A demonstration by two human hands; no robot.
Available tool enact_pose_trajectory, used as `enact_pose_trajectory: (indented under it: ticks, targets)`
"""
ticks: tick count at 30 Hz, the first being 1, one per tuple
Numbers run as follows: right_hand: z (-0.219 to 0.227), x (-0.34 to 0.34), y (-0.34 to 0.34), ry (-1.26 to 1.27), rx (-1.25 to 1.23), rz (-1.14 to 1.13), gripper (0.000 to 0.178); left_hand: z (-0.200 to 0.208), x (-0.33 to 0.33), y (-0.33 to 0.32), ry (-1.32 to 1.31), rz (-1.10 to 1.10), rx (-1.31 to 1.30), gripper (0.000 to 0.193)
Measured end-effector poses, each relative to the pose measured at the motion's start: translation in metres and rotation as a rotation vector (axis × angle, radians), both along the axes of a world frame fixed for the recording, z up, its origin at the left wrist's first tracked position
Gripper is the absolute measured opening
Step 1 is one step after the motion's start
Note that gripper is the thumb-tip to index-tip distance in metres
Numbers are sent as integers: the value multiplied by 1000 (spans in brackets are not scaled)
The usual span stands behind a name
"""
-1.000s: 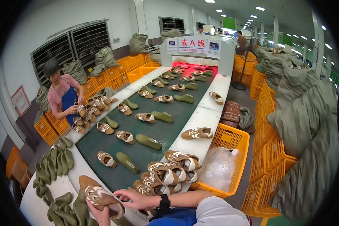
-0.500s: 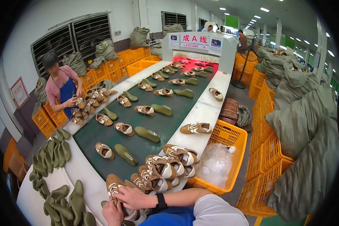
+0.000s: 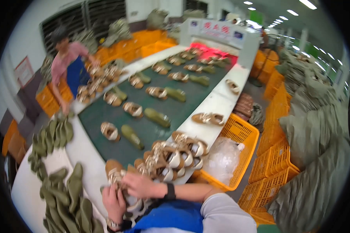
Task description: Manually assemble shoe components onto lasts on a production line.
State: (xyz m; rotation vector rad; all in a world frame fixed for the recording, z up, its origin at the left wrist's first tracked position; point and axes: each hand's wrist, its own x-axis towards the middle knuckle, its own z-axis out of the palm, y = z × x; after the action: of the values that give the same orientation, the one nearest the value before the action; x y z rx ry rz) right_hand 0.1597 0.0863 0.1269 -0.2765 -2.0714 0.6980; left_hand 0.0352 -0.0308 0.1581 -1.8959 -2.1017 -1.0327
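Close in front of me, a brown sneaker [image 3: 113, 167] with white laces points away, its toe at the edge of the green belt. My left hand [image 3: 114, 201] closes on its near left side, fingers bent at the lacing. From the right, my right hand [image 3: 140, 185] grips the same shoe around the laces, fingers curled. Motion blur hides the fingertips and whether they pinch a lace. Right beside the hands lies a heap of brown and white sneakers [image 3: 174, 155]. Olive-green shoe lasts [image 3: 62, 196] are piled to the left of my left hand.
Sneakers and lasts lie in rows on the green conveyor belt [image 3: 101, 116], between white side ledges [image 3: 190, 134]. A co-worker [image 3: 72, 66] in a blue apron stands at the far left. A yellow crate [image 3: 241, 159] with clear plastic stands to the right, before stacked crates and grey sacks [image 3: 311, 128].
My view has shifted slightly, and both hands stay on the same sneaker. Across the belt, the co-worker has let go of a sneaker and now reaches down toward the green lasts.
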Motion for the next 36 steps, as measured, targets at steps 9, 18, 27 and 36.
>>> enact_pose_trajectory:
  ticks: [9, 18, 27, 36]
  targets:
    - [30, 15, 27, -86, -160, -42, 24, 15, 4, 29, -160, 20, 194, 26]
    - [39, 14, 11, -311, 3, 96, 36, 6, 5, 9, -288, 98, 211, 45]
    - [42, 17, 21, -330, -200, 313, 23, 9, 4, 8, -214, 86, 216, 32]
    - [43, 13, 19, -169, -339, 357, 24, 20, -17, 17, -132, 41, 248, 29]
